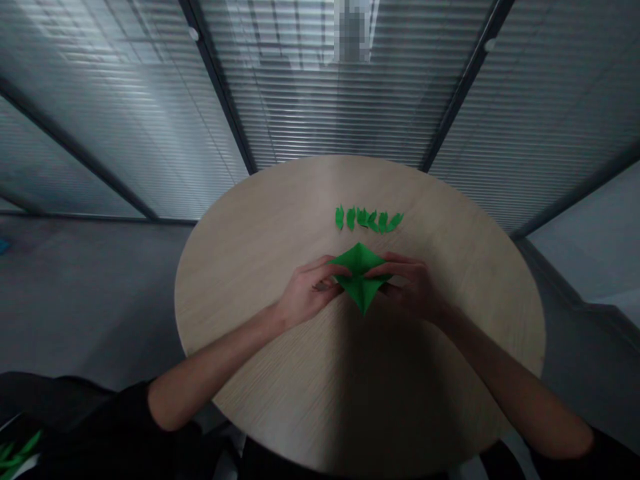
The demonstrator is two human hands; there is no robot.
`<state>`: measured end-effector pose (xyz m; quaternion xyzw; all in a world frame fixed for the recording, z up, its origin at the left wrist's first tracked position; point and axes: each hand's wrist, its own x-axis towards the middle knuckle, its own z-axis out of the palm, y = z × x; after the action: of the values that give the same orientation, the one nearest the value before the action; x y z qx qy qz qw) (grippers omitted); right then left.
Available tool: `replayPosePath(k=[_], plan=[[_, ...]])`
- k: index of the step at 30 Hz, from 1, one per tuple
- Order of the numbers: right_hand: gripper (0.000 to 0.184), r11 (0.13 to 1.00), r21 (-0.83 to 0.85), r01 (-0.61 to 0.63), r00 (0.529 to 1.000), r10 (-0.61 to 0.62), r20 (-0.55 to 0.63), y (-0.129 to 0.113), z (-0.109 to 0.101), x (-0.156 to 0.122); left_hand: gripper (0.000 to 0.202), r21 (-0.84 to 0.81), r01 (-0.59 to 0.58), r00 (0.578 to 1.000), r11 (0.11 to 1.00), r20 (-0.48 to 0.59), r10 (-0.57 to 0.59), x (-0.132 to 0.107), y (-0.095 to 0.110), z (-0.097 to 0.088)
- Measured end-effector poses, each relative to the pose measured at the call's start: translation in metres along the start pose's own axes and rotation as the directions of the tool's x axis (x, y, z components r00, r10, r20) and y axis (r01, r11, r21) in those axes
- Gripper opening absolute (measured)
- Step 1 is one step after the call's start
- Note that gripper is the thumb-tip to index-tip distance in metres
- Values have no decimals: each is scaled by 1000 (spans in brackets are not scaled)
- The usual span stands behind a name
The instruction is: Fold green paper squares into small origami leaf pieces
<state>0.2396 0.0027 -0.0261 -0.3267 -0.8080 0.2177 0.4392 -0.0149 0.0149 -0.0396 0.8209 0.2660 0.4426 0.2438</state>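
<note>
Between my two hands is a sheet of green paper, creased and turned so that one corner points away from me and one toward me. My left hand grips its left corner, fingers on top and the thumb side partly hidden. On the right corner, my right hand holds the paper the same way, with fingertips reaching toward the middle crease. Just beyond the sheet, several small folded green paper pieces lie in a row.
A round wooden table carries the paper. Glass partitions with blinds stand close behind its far edge. At the lower left, more green pieces show beside my dark sleeve. A blue object lies at the far left.
</note>
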Motion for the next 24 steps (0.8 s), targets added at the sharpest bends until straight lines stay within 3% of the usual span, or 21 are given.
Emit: replayPosePath(k=[8,12,19,24], plan=[[28,999,-19,-51,999,52,16,-2,-1,-3,2,78,-58,997,995,-52,62,0,1,0],[22,999,13,-52,999,52,9,-4,0,-2,3,101,-54,997,993,-48,59,-1,3,0],[16,967,128,-218,972,227,-56,-6,0,-1,3,99,-34,997,994,-70,41,-1,4,-1],[18,933,223,-281,951,302,-64,-5,-2,0,4,92,49,994,995,-104,-39,-1,5,0]])
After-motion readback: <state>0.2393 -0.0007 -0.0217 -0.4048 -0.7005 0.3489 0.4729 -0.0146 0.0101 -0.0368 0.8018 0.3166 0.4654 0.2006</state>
